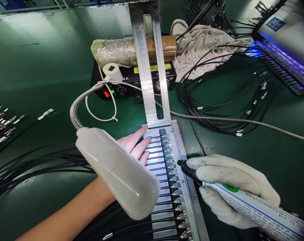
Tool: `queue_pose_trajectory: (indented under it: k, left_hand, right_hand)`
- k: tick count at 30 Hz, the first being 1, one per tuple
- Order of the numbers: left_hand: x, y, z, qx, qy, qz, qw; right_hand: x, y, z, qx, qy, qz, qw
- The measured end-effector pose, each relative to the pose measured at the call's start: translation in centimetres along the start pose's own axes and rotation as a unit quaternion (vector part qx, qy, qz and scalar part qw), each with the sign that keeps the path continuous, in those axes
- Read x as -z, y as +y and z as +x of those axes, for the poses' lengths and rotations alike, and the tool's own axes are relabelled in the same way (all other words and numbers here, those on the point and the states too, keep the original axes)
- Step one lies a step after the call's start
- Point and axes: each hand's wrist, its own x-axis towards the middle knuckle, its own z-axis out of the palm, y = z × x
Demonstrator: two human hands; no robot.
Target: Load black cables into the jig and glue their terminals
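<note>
Gripping a glue syringe (254,204), gloved right hand (232,187) has its fingers clamped round the barrel, black tip at the connector row (173,177) in the metal fixture (192,197). Left hand (134,144) lies flat on the fixture, fingers outstretched. Dispenser controller (131,83) sits farther back on the counter (41,67).

Most of left hand (133,146) behind lamp head (118,172); syringe (254,206) tail beyond edge.

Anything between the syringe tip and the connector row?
Nothing visible. The syringe in the right hand has its tip right at the connectors. The lamp hangs further left, over the left hand.
</note>
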Motion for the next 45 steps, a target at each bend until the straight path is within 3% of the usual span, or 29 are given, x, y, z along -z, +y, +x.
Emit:
queue_pose_trajectory:
  k: [23,32,36,45]
  left_hand:
    - [0.1,0.1,0.0,-0.01,0.007,-0.002,1.0]
    - [0.2,0.0,-0.2,-0.004,-0.008,-0.01,1.0]
    - [0.4,0.2,-0.3,0.023,-0.018,-0.03,0.999]
    - [0.1,-0.4,-0.2,-0.004,-0.03,0.013,0.999]
  right_hand:
    - [-0.4,0.4,0.5,-0.002,0.01,0.017,1.0]
    - [1.4,-1.1,-0.7,0.018,-0.013,-0.03,0.999]
    - [0.7,-1.1,-1.0,0.011,-0.016,-0.034,0.999]
    - [0.1,-0.7,-0.7,-0.003,-0.003,-0.01,1.0]
